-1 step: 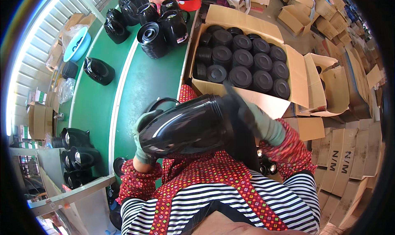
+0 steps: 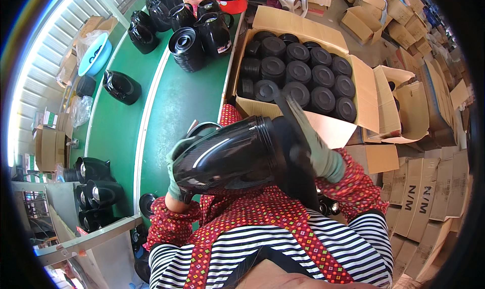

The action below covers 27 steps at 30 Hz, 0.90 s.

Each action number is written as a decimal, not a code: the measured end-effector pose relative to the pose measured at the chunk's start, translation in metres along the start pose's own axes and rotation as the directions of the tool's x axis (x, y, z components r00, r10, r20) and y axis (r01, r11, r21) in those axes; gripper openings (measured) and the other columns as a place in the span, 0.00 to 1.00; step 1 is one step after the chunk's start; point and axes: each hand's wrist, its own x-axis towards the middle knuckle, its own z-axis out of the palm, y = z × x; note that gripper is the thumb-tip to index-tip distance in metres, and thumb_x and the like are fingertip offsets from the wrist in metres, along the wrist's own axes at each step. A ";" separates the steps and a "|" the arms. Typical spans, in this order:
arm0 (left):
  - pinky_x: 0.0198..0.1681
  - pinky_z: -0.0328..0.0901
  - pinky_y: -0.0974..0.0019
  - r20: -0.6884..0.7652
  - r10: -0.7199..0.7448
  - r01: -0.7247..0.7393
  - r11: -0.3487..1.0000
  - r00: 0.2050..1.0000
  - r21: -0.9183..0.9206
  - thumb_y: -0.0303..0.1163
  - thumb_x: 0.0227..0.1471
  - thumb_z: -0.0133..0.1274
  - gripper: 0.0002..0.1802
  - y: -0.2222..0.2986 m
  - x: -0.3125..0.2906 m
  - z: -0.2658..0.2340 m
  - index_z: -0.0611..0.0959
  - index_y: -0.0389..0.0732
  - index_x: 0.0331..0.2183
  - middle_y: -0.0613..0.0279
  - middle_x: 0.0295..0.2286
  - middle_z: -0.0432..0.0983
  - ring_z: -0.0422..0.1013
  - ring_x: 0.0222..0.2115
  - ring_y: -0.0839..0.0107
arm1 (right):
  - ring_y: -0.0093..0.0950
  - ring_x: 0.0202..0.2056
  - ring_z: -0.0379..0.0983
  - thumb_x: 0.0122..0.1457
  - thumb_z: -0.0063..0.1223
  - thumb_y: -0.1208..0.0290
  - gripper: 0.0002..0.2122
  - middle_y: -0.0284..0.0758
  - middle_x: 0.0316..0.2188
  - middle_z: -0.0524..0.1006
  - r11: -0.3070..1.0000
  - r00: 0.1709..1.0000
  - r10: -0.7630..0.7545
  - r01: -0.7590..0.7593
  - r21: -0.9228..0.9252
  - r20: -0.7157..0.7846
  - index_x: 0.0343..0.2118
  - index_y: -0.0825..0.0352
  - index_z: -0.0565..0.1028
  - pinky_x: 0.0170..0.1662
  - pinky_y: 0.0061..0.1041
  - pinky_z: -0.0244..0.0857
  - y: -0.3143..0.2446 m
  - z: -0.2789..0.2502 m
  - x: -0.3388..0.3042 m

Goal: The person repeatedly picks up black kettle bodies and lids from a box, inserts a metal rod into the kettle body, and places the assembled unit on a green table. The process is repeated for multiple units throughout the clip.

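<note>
A glossy black vacuum jug (image 2: 222, 160) lies on its side in front of my body, its ridged, threaded end toward the right. My gloved left hand (image 2: 178, 163) is closed around the other end, beside the jug's handle (image 2: 204, 128). At the threaded end is my gloved right hand (image 2: 314, 146), tilted upright with its fingers stretched out and its dark palm side turned toward the jug. Dark shapes behind that end blend together, so I cannot make out whether a separate part sits between palm and jug.
More black jugs (image 2: 144, 33) stand on the green bench (image 2: 177, 94); one black jug (image 2: 121, 87) lies nearer. An open carton (image 2: 361, 86) ahead to the right holds stacked round black parts (image 2: 298, 71). A blue basin (image 2: 95, 55) is at left, flattened cartons (image 2: 417, 198) at right.
My right hand has turned slightly, its fingers now higher and less blurred. The jug and my left hand have shifted only a little.
</note>
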 end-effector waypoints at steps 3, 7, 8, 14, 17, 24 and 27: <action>0.56 0.75 0.55 0.047 -0.107 0.114 0.977 0.993 -0.182 0.36 0.43 0.77 0.39 -0.016 -0.004 0.012 0.80 0.30 0.54 0.48 0.51 0.81 0.80 0.50 0.59 | 0.49 0.76 0.44 0.67 0.50 0.40 0.46 0.54 0.74 0.53 0.942 0.934 -0.335 0.330 -0.053 -0.125 0.73 0.77 0.53 0.75 0.47 0.44 -0.009 0.027 0.010; 0.55 0.75 0.53 0.034 0.367 -0.355 0.869 0.930 0.345 0.37 0.44 0.76 0.35 0.045 0.005 0.006 0.81 0.28 0.50 0.41 0.45 0.81 0.81 0.47 0.50 | 0.38 0.69 0.62 0.76 0.41 0.53 0.31 0.46 0.68 0.66 0.519 0.881 0.471 -0.236 0.822 -0.044 0.71 0.73 0.59 0.73 0.38 0.53 -0.038 0.039 0.022; 0.54 0.75 0.52 0.134 0.564 -0.542 0.658 0.815 0.523 0.34 0.43 0.77 0.31 0.060 0.012 0.005 0.84 0.27 0.45 0.37 0.41 0.82 0.82 0.45 0.45 | 0.34 0.63 0.68 0.75 0.40 0.49 0.31 0.43 0.62 0.71 0.525 0.857 0.516 -0.324 0.787 0.008 0.69 0.71 0.63 0.67 0.35 0.59 -0.032 0.038 0.021; 0.55 0.75 0.52 -0.159 0.051 -0.022 0.984 0.986 0.179 0.29 0.40 0.77 0.26 0.033 0.000 0.000 0.86 0.29 0.42 0.37 0.52 0.78 0.81 0.48 0.50 | 0.29 0.60 0.71 0.74 0.36 0.39 0.35 0.42 0.61 0.72 0.639 0.922 0.378 -0.328 0.696 0.088 0.67 0.67 0.66 0.64 0.28 0.64 -0.004 0.019 0.008; 0.54 0.76 0.54 -0.051 0.096 -0.096 0.995 0.994 0.003 0.33 0.47 0.75 0.31 0.009 -0.005 0.003 0.82 0.27 0.49 0.43 0.47 0.82 0.82 0.46 0.56 | 0.31 0.74 0.51 0.75 0.35 0.42 0.36 0.45 0.74 0.54 0.953 0.963 -0.178 0.220 0.208 -0.201 0.74 0.69 0.55 0.74 0.31 0.47 0.006 0.034 0.011; 0.52 0.76 0.53 0.110 0.421 -0.403 0.711 0.901 0.577 0.31 0.45 0.75 0.25 0.066 0.013 0.007 0.84 0.27 0.43 0.37 0.45 0.82 0.82 0.44 0.48 | 0.29 0.59 0.74 0.77 0.31 0.44 0.32 0.40 0.62 0.75 0.523 0.923 0.382 -0.251 0.815 0.039 0.68 0.69 0.65 0.66 0.32 0.64 0.004 0.041 0.008; 0.53 0.75 0.54 0.102 0.369 -0.371 0.795 0.924 0.479 0.38 0.46 0.76 0.35 0.043 0.012 -0.005 0.81 0.28 0.50 0.37 0.50 0.80 0.81 0.49 0.50 | 0.29 0.61 0.73 0.77 0.30 0.43 0.33 0.42 0.63 0.73 0.335 0.838 0.458 -0.471 0.816 0.296 0.69 0.69 0.65 0.67 0.27 0.62 -0.008 0.019 0.020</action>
